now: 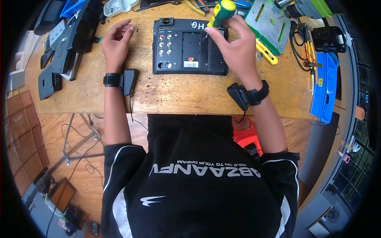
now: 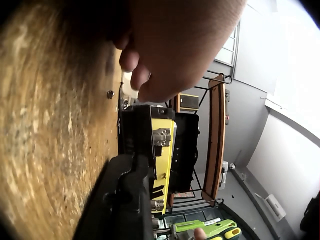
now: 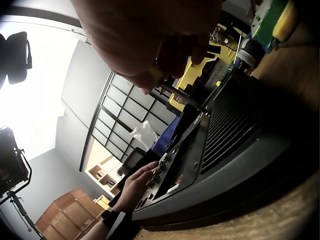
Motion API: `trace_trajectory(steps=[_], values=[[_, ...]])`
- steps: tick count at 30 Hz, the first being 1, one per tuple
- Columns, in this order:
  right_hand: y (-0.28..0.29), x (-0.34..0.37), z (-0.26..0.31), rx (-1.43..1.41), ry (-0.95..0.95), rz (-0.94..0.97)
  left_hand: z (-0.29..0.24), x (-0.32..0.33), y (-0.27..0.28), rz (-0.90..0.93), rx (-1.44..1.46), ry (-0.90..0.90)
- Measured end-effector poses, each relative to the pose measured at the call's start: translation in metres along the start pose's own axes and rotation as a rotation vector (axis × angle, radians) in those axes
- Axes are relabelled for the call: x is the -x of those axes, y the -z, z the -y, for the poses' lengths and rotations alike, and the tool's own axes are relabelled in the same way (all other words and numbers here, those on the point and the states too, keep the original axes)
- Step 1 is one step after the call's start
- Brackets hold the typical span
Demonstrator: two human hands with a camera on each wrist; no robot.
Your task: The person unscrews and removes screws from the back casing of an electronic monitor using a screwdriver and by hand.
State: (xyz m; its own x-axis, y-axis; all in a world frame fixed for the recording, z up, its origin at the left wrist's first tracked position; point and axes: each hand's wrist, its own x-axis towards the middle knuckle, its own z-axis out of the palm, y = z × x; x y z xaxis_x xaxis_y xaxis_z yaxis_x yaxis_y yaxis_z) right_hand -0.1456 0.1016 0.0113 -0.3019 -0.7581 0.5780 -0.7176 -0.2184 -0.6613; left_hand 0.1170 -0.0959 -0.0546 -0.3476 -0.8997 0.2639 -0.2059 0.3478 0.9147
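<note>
A black electronic device [image 1: 176, 59], with rows of round connectors, a recessed bay and a slotted grille, lies on the wooden table [image 1: 166, 93]. My right hand [image 1: 240, 47] grips a screwdriver [image 1: 223, 12] with a yellow and green handle above the device's right part. In the right wrist view the screwdriver's shaft [image 3: 185, 98] slants down to the panel beside the grille [image 3: 227, 132], its tip right at the surface. Left of the device, my left hand [image 1: 116, 44] rests with loosely curled fingers. A small screw [image 2: 110, 94] stands on the table near those fingers.
Dark equipment cases [image 1: 73, 43] crowd the table's left side. On the right are a green machine base [image 1: 270, 23], a yellow cutter [image 1: 266, 52], black cables [image 1: 294, 43] and a blue tray [image 1: 326, 87]. A white container [image 1: 119, 6] and several tools line the far edge.
</note>
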Motion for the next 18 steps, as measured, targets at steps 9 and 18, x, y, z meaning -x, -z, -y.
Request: trace_trajectory(steps=[9,18], values=[[0.006,-0.002,0.014,-0.163,-0.143,-0.049,-0.102,-0.004,-0.043,0.245,-0.078,-0.321],[-0.002,-0.002,0.020,-0.518,-0.356,-0.091,-0.118,-0.012,-0.103,0.645,-0.213,-0.397]])
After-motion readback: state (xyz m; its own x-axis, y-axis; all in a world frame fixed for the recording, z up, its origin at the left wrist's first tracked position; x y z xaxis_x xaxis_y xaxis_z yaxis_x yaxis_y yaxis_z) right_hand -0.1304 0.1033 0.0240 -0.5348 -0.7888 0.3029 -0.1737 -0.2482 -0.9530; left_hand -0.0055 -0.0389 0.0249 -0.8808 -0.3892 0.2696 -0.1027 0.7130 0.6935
